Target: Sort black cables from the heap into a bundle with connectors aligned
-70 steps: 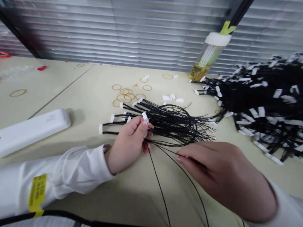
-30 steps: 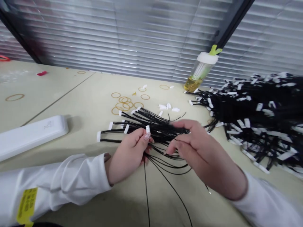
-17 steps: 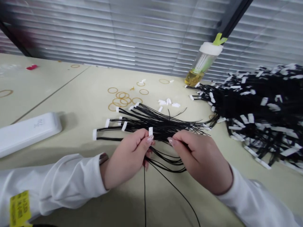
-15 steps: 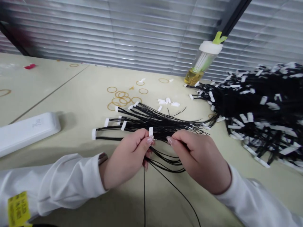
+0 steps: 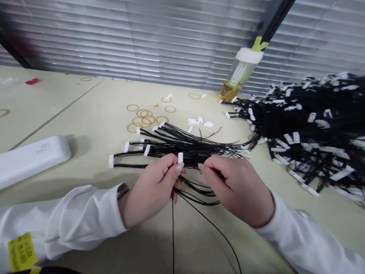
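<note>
Between the thumb and fingers of my left hand [image 5: 155,190] a small white connector [image 5: 180,157] stands upright. Thin black wires [image 5: 199,198] loop below it, and two loose ones trail down toward me. My right hand [image 5: 238,186] is closed in a pinch just to the right, its thumb and index finger pressed together; what they hold is too small to make out. Behind both hands lies a bundle of black wire harnesses [image 5: 182,144], with white connectors at its left ends and loose wire tips at its right.
At the right a large heap of black harnesses [image 5: 285,121] with white connectors covers the table. A tilted bottle [image 5: 241,72] leans by the blinds. Rubber bands [image 5: 145,118] and loose white connectors [image 5: 200,120] lie behind the bundle. A white case [image 5: 51,150] sits left.
Both hands keep nearly the same pose around the connector. My right hand has moved very slightly left, toward it. The whole view has shifted a little.
</note>
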`<action>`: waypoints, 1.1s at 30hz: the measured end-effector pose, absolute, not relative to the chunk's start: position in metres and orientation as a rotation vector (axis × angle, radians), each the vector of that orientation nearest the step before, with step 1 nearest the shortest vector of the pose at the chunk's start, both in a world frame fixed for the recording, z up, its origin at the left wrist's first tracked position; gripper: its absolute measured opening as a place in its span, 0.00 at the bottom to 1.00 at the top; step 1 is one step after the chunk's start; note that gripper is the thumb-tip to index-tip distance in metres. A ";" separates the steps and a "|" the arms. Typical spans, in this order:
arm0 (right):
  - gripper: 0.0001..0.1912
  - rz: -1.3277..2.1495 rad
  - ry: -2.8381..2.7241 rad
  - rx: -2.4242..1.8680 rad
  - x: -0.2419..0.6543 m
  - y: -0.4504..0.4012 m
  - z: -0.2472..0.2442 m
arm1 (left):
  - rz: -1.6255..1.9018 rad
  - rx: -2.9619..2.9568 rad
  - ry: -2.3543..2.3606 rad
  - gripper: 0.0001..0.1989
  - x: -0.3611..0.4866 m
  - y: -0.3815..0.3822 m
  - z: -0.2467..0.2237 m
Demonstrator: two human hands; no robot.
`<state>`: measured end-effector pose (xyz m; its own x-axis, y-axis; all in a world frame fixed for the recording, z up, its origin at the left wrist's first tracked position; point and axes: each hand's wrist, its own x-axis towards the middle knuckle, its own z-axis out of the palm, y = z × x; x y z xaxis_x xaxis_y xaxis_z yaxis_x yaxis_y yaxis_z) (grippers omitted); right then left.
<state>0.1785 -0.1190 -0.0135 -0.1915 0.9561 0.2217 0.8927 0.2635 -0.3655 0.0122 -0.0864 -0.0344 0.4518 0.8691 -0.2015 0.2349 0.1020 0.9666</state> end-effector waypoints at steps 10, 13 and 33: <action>0.14 0.292 -2.068 -1.693 0.178 -0.120 -0.012 | 0.625 1.485 1.056 0.11 0.013 -0.085 -0.036; 0.13 0.267 -2.055 -1.696 0.178 -0.120 -0.012 | 0.626 1.518 1.069 0.11 0.013 -0.085 -0.037; 0.13 0.311 -2.058 -1.679 0.177 -0.121 -0.012 | 0.602 1.556 1.097 0.12 0.013 -0.086 -0.035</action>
<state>0.1770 -0.1209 -0.0115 -0.1468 0.9669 0.2086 0.8623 0.2284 -0.4520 0.0134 -0.0855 -0.0350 0.4448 0.8797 -0.1682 0.3309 0.0131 0.9436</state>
